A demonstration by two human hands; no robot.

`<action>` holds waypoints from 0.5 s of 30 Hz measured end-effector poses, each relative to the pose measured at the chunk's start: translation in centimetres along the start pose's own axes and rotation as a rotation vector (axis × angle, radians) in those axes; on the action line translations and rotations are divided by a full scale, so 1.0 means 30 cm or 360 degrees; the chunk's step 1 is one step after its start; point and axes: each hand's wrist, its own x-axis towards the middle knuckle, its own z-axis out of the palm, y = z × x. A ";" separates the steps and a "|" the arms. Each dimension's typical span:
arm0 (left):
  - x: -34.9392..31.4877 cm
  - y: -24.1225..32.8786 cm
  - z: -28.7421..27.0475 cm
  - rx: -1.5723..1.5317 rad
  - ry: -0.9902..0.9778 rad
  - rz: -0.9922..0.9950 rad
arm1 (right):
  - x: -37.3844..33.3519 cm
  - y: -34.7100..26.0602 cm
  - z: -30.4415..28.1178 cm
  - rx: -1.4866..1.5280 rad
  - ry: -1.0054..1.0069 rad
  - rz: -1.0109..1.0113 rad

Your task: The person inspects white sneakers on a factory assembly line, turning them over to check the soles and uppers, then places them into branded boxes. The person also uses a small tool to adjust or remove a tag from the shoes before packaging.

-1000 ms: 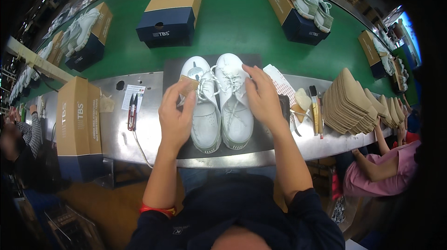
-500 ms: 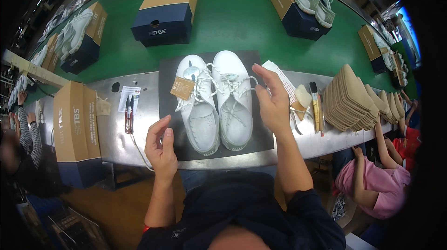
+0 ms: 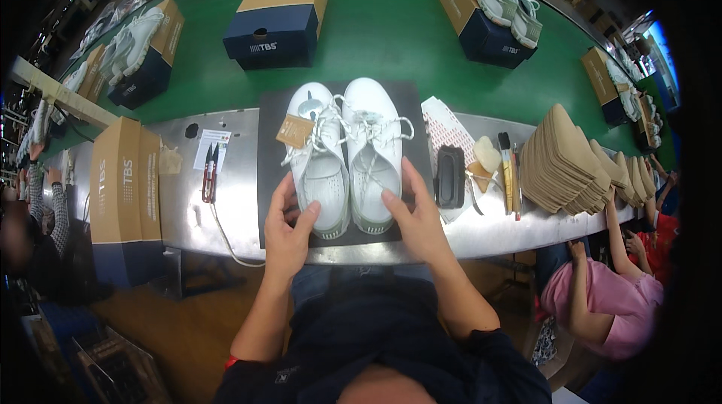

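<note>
A pair of white lace-up shoes lies side by side on a dark mat (image 3: 272,178), toes pointing away from me. My left hand (image 3: 289,231) grips the heel end of the left shoe (image 3: 325,171), its thumb over the collar and its fingers along the outer side. In the same way my right hand (image 3: 418,216) holds the right shoe (image 3: 374,114) by the heel. A brown tag (image 3: 294,132) hangs at the left shoe's laces. Close to my right hand, a black oblong object (image 3: 450,177) rests on a printed sheet (image 3: 444,122).
Red-handled thread snips (image 3: 210,175) and an upright shoebox (image 3: 124,186) are on the left. Brushes (image 3: 508,178) and stacked tan inserts (image 3: 564,160) occupy the right. Shoeboxes (image 3: 274,21), some topped with shoes, stand on the green belt (image 3: 368,21). Other people (image 3: 598,291) work at the right.
Both hands have come inward from beside the shoes and closed on their heels. The black oblong object, previously hidden behind my right hand, now shows. Boxes on the belt appear slightly farther right.
</note>
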 end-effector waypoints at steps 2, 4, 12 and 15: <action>-0.009 0.013 -0.004 -0.0058 0.0015 -0.0064 | 0.002 -0.001 -0.008 0.0086 0.0004 0.0062; -0.023 0.030 -0.016 -0.0128 -0.0018 -0.0136 | -0.008 -0.009 -0.026 0.0169 -0.0041 0.0064; -0.051 0.053 -0.055 -0.0303 -0.0103 -0.0443 | 0.007 -0.008 -0.047 0.0476 -0.0061 0.0218; -0.029 0.055 -0.055 -0.0718 -0.0160 -0.0369 | 0.052 -0.039 -0.063 0.0368 0.0069 0.0239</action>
